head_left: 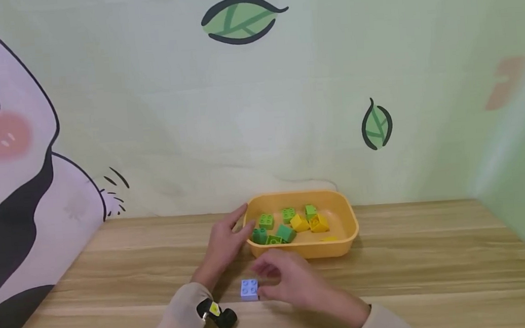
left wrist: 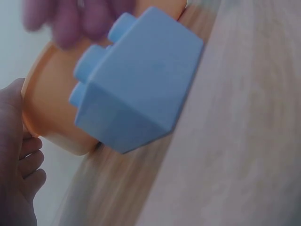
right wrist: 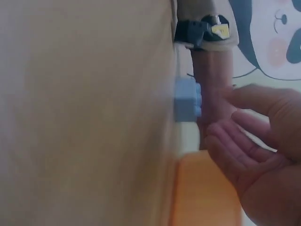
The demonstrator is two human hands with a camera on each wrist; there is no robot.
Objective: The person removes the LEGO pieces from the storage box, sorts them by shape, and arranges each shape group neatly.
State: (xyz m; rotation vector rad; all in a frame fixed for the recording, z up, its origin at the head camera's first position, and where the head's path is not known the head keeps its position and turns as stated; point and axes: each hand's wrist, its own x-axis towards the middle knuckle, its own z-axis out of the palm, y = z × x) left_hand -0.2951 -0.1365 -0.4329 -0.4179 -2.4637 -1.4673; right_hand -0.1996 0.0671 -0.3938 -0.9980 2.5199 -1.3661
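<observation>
A light blue toy building brick (head_left: 249, 290) with studs on top sits on the wooden table in front of the bin. Just right of it is my right hand (head_left: 293, 278), fingers loosely bent, holding nothing; the right wrist view shows a gap between this hand (right wrist: 258, 146) and the brick (right wrist: 186, 100). My left hand (head_left: 224, 243) grips the left end of the orange plastic bin (head_left: 305, 251), its thumb over the rim. In the left wrist view the blue brick (left wrist: 146, 70) looms close, with the left hand's curled fingers (left wrist: 32, 160) by the bin (left wrist: 56, 103).
Inside the bin lie several green bricks (head_left: 266, 221) and yellow bricks (head_left: 319, 223). A black camera (head_left: 218, 314) is strapped to the left wrist. Behind the table (head_left: 433, 253) hangs a printed backdrop (head_left: 149, 116) with a panda and leaves.
</observation>
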